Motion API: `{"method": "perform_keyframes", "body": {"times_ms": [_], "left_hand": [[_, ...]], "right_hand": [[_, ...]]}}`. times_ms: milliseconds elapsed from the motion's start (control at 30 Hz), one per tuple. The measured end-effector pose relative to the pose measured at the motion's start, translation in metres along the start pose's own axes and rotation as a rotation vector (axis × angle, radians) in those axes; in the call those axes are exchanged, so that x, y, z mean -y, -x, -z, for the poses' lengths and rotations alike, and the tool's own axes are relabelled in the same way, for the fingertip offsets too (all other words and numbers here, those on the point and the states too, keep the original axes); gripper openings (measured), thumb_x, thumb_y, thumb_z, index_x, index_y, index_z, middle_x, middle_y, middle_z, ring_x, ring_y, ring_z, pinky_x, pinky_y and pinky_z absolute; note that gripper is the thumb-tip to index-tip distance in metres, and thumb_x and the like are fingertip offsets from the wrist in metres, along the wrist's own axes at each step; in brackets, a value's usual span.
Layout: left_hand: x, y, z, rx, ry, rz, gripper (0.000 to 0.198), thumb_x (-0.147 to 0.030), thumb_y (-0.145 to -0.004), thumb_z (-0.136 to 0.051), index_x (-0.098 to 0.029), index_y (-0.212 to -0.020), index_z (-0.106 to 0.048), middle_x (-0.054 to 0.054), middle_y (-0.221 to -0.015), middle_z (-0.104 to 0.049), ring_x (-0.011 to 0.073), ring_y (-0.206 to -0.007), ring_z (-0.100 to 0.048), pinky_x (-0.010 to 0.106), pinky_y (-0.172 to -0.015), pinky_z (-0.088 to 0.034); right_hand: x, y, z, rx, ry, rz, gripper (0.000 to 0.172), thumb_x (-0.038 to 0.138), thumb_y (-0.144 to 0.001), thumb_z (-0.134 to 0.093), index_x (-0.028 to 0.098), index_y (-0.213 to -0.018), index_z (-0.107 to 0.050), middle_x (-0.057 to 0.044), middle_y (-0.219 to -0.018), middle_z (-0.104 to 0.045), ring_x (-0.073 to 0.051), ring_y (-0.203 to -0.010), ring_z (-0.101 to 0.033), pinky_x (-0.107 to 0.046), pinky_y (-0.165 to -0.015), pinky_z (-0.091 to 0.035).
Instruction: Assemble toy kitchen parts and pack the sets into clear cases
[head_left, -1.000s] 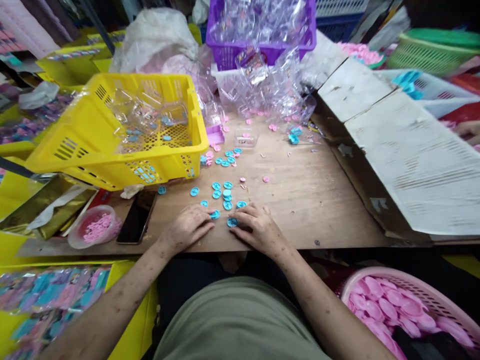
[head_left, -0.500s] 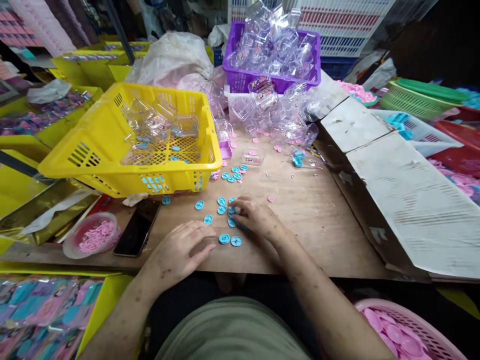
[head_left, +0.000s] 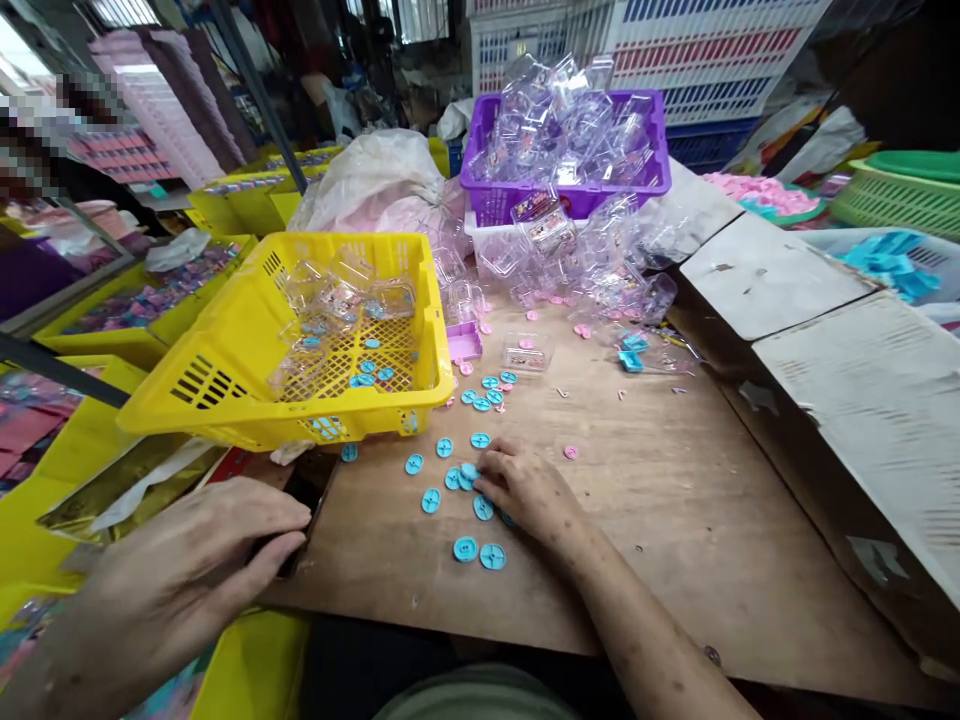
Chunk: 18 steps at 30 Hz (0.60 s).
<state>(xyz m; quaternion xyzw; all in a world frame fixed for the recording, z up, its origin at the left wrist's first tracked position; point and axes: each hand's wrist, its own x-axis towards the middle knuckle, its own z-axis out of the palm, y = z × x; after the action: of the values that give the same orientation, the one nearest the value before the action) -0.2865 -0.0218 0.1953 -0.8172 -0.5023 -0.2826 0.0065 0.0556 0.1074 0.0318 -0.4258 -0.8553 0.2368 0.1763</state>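
Table (head_left: 637,480) before us carries a yellow basket (head_left: 300,416) holding clear cases (head_left: 341,295) and blue discs (head_left: 363,380); farther back, our purple basket (head_left: 495,208) is heaped with more cases (head_left: 555,130). Our left hand (head_left: 195,550) arches over a dark phone (head_left: 311,478); whether its fingers grip anything, we cannot tell. Our right hand (head_left: 529,490) bends its fingertips against a blue disc (head_left: 468,471) mid-table, among others scattered there; whether they pinch it, we cannot tell. Print on the cases and a yellow label (head_left: 521,48) on the white crate (head_left: 491,78) behind are too small for us to read.
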Motion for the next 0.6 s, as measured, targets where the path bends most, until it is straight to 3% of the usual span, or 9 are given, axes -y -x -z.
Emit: {"method": "perform_keyframes", "body": {"times_ms": [133,200,300,400,500,600], "left_hand": [[0.018,-0.039,0.035,0.118,-0.062,-0.008,0.019,-0.033,-0.1,-0.07,-0.042,-0.114,-0.08,-0.009,-0.105,-0.087,0.021,-0.089,-0.083,0.03,-0.086,-0.068],[0.032,-0.066,0.05,0.226,-0.065,0.036,0.017,-0.038,-0.103,-0.068,-0.035,-0.114,-0.082,-0.004,-0.11,-0.087,0.0219,-0.096,-0.082,0.031,-0.09,-0.066],[0.065,-0.114,0.058,0.437,-0.062,0.177,0.033,-0.052,-0.108,-0.061,-0.027,-0.113,-0.082,0.003,-0.118,-0.085,0.0242,-0.106,-0.08,0.033,-0.097,-0.062],[0.104,-0.16,0.047,0.716,-0.06,0.311,0.04,-0.055,-0.107,-0.058,-0.024,-0.121,-0.079,0.007,-0.127,-0.083,0.0246,-0.113,-0.078,0.034,-0.101,-0.059],[0.135,-0.192,0.022,0.99,-0.122,0.413,0.033,-0.042,-0.102,-0.066,-0.02,-0.124,-0.076,0.009,-0.129,-0.082,0.0235,-0.114,-0.077,0.03,-0.095,-0.057],[0.149,-0.205,-0.004,1.172,-0.182,0.436,0.025,-0.029,-0.095,-0.073,-0.019,-0.118,-0.077,0.008,-0.122,-0.083,0.0212,-0.103,-0.077,0.028,-0.086,-0.056]], "right_hand": [[0.0,0.001,-0.003,-0.008,0.039,-0.028,0.015,0.015,-0.109,-0.065,0.02,-0.102,-0.077,-0.009,-0.109,-0.078,-0.028,-0.108,-0.076,-0.042,-0.097,-0.062],[-0.006,0.002,-0.007,-0.069,0.029,0.003,0.02,0.021,-0.111,-0.06,0.02,-0.119,-0.078,-0.012,-0.119,-0.078,-0.029,-0.111,-0.077,-0.044,-0.098,-0.064],[-0.016,-0.002,-0.014,-0.072,0.034,0.12,0.041,0.024,-0.112,-0.053,0.028,-0.149,-0.071,-0.014,-0.149,-0.072,-0.031,-0.129,-0.075,-0.05,-0.107,-0.065],[-0.022,-0.009,-0.018,0.012,0.036,0.198,0.04,0.021,-0.111,-0.05,0.033,-0.135,-0.08,-0.009,-0.146,-0.075,-0.03,-0.129,-0.076,-0.05,-0.107,-0.067],[-0.03,-0.01,-0.021,-0.029,-0.017,0.205,0.033,0.024,-0.112,-0.052,0.031,-0.117,-0.083,-0.007,-0.128,-0.082,-0.025,-0.113,-0.082,-0.039,-0.099,-0.071],[-0.048,-0.004,-0.027,-0.123,-0.055,0.252,0.027,0.031,-0.111,-0.058,0.036,-0.126,-0.081,-0.004,-0.128,-0.083,-0.023,-0.107,-0.085,-0.03,-0.089,-0.073]]}}
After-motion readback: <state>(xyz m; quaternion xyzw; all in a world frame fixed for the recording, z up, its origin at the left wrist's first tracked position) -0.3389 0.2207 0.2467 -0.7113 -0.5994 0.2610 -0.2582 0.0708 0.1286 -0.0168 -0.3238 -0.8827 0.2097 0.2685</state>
